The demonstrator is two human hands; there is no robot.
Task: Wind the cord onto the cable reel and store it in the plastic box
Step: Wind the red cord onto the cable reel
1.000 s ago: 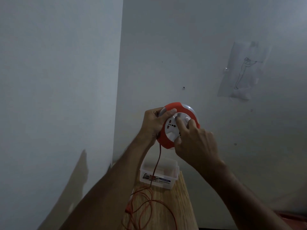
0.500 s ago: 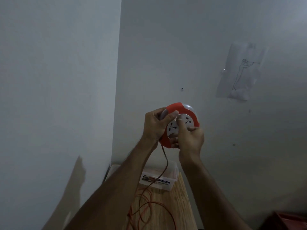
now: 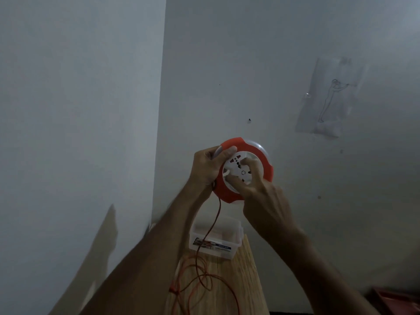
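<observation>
I hold a round orange cable reel [image 3: 268, 171] with a white socket hub [image 3: 238, 169] up in front of the wall. My left hand [image 3: 208, 169] grips its left rim, thumb across the orange edge. My right hand [image 3: 261, 196] has its fingers curled on the white hub. A thin orange cord [image 3: 212, 228] hangs from the reel's lower left and lies in loose loops on the wooden table [image 3: 241, 280]. A clear plastic box [image 3: 216, 239] with a printed label stands open at the table's far end, below the reel.
Two grey walls meet in a corner [image 3: 159, 133] just left of the reel. A paper drawing [image 3: 329, 98] is stuck on the right wall. Something red [image 3: 400, 301] shows at the lower right edge.
My right hand has turned on the white hub, its wrist swinging out to the right, and the hub's sockets sit at a new angle. The left hand keeps its grip on the rim.
</observation>
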